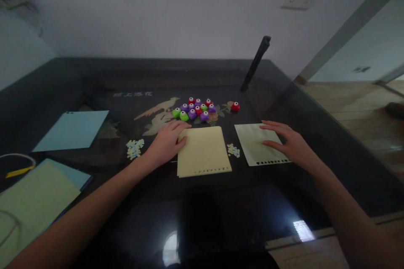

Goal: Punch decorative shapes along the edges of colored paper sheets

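Observation:
My left hand [166, 142] rests flat on the upper left corner of a pale yellow stack of paper [205, 153] with small punched holes along its near edge. My right hand [288, 141] lies with spread fingers on a second pale sheet [254, 143] punched with a row of heart shapes. Just beyond the papers sits a cluster of small craft punches [194, 109] in green, purple and red, and a single red punch [235, 106] stands to their right. Neither hand grips anything.
Two little piles of punched paper bits [135, 148] [233, 150] lie by the yellow stack. A light blue sheet [74, 130] and a green sheet over blue [34, 201] lie at the left. A dark stick [255, 64] leans against the wall. The black glossy table's [202, 227] right edge drops to the floor.

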`<state>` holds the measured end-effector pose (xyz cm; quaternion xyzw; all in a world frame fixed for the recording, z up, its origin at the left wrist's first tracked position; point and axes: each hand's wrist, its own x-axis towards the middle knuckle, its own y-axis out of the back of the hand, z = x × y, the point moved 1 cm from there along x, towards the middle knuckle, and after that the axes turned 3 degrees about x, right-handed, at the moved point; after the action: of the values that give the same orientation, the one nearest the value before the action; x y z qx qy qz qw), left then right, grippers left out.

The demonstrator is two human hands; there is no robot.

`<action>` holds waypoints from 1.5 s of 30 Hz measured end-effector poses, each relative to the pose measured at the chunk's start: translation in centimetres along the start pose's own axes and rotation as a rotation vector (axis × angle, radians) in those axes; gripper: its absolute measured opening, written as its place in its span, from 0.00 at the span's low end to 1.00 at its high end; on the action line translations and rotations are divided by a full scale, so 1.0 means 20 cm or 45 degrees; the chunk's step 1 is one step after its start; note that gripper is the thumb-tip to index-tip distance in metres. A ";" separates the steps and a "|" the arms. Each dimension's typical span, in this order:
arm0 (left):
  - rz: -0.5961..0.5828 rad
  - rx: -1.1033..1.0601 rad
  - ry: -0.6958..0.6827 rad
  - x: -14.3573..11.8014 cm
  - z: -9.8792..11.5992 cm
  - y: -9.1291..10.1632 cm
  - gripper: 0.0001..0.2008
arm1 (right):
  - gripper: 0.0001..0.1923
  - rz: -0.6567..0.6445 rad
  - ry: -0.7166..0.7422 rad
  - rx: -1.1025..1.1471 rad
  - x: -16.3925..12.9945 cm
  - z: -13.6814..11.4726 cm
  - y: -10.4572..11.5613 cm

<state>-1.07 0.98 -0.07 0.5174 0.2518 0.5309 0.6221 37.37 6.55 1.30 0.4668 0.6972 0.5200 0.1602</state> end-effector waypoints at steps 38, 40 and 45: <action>-0.102 0.171 0.052 -0.02 -0.06 -0.03 0.27 | 0.03 -0.137 0.185 0.034 0.42 -0.41 -0.38; -0.085 0.154 0.050 -0.02 -0.05 -0.02 0.26 | 0.03 -0.117 0.162 0.119 0.43 -0.42 -0.37; 0.013 0.036 0.057 0.00 -0.04 0.02 0.17 | 0.06 -0.135 -0.026 0.380 0.44 -0.44 -0.33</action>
<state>-1.93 1.15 0.01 0.5154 0.2706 0.5420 0.6062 23.45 8.46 1.46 0.4531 0.7887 0.3967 0.1232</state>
